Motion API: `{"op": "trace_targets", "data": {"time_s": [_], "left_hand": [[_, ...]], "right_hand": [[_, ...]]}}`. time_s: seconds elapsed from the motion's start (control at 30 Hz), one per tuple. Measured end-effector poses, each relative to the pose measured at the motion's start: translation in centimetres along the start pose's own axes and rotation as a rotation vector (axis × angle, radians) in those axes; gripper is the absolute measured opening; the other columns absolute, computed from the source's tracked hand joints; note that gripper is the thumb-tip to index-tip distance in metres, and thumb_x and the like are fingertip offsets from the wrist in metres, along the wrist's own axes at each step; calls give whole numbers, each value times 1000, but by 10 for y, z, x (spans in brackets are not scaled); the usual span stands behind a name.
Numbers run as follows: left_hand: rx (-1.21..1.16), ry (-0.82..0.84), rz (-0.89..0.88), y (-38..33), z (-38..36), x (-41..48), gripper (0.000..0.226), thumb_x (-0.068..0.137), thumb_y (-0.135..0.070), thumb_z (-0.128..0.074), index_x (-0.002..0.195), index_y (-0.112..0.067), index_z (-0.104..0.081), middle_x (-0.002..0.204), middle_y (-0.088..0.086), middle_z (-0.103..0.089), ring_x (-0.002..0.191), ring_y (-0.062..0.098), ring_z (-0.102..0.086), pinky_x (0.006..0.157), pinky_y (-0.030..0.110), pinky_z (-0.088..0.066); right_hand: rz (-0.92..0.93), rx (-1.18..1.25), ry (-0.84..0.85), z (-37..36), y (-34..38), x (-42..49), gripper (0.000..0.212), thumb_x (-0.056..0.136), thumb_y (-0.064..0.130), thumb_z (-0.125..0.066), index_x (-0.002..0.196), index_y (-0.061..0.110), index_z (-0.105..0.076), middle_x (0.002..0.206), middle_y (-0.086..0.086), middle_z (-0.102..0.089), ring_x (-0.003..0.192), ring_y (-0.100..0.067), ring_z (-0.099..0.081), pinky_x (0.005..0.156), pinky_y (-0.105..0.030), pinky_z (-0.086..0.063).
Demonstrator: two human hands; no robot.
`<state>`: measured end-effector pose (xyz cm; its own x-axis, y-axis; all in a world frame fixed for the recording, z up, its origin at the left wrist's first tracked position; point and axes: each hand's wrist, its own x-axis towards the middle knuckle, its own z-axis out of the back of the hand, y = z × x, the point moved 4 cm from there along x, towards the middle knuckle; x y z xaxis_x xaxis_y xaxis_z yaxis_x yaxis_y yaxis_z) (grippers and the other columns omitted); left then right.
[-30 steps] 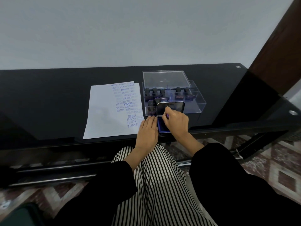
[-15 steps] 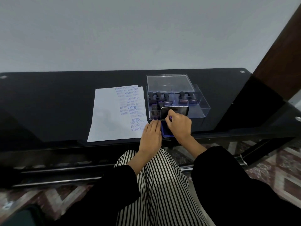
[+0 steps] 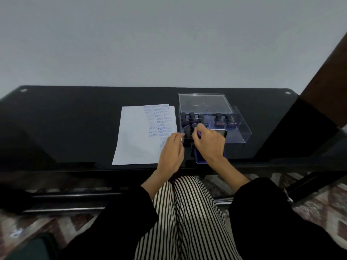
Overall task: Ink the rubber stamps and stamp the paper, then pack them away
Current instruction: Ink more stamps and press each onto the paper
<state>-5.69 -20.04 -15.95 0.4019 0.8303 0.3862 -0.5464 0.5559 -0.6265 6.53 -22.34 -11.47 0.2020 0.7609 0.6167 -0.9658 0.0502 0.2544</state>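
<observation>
The wide black glossy table point(image 3: 75, 128) is carrying everything here, and the white sheet of paper point(image 3: 135, 139) is lying left of centre with its right side already filling with blue wording. Just to its right the clear acrylic compartment box point(image 3: 242, 130) is sitting open, black-handled rubber stamps point(image 3: 191, 115) standing in its cells, and the blue ink pad tray point(image 3: 200, 159) is lying right in front of it at the table's near edge. The left hand point(image 3: 171, 152) is resting loose and empty on the paper's near right corner. The right hand point(image 3: 209, 143) is curling round what looks like a purple-edged rubber stamp point(image 3: 199, 135), at the box's near-left cell. This looks like the stamp-changing step: whether it is going in or coming out I cannot tell. The next move is calling for an upright seat in that cell without knocking its neighbours. Half a second ago that right hand was working lower, over the pad; the left hand is barely moving.
</observation>
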Motion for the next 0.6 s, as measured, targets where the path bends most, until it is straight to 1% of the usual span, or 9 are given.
{"op": "trace_targets", "data": {"time_s": [0.03,0.07,0.1,0.17,0.23,0.33,0.43,0.53,0.6], "left_hand": [[-21,-34,8,6,10,4,36,95,-5,-36,129,-4,-48,127,10,-51,117,19,-48,100,18,-32],[-39,-72,19,13,22,8,35,93,-4,-36,126,-3,-50,125,11,-52,115,20,-50,98,19,-34],[-56,-116,33,21,33,11,35,91,-3,-36,123,-2,-51,123,12,-53,113,21,-51,98,20,-35],[-67,-188,83,41,53,16,35,90,0,-37,122,-1,-51,123,12,-53,114,21,-51,96,19,-36],[-33,-206,144,62,67,20,37,90,3,-39,124,-2,-50,127,10,-52,117,20,-49,95,18,-35],[89,-158,238,90,78,26,39,90,3,-39,128,-3,-48,133,10,-49,122,23,-46,97,23,-37],[274,-90,257,110,79,30,42,91,1,-38,133,1,-45,140,15,-45,131,27,-40,109,33,-34],[457,40,269,122,70,29,46,97,-10,-32,143,-6,-31,152,10,-28,144,26,-19,116,39,-22],[500,104,299,127,64,28,47,100,-16,-28,146,-11,-22,156,6,-18,146,23,-9,118,40,-15]], "right_hand": [[-2,12,-22,2,11,7,22,84,16,-60,63,11,-54,43,-3,-51,35,-16,-38,34,-18,-21],[-15,34,5,1,23,15,23,87,17,-57,65,11,-53,45,-4,-51,39,-16,-37,38,-17,-15],[-37,54,69,-3,33,23,24,91,19,-52,68,13,-51,50,-5,-51,45,-18,-40,40,-20,-13],[-66,76,208,-18,51,36,24,96,24,-42,73,16,-45,59,-5,-50,53,-20,-45,42,-25,-19],[-28,78,254,-34,67,45,24,97,25,-39,75,16,-42,61,-4,-50,56,-20,-47,44,-26,-23],[7,45,319,-63,82,53,24,98,26,-37,77,15,-42,63,-4,-50,57,-22,-47,44,-25,-24],[17,9,389,-88,89,57,26,98,27,-36,78,13,-42,65,-5,-51,59,-25,-48,50,-28,-30],[37,-20,430,-107,95,61,27,99,29,-35,79,13,-43,67,-4,-50,61,-23,-48,55,-29,-33],[55,-37,445,-115,101,62,26,99,29,-35,80,14,-43,69,-4,-51,61,-22,-48,56,-29,-34]]}}
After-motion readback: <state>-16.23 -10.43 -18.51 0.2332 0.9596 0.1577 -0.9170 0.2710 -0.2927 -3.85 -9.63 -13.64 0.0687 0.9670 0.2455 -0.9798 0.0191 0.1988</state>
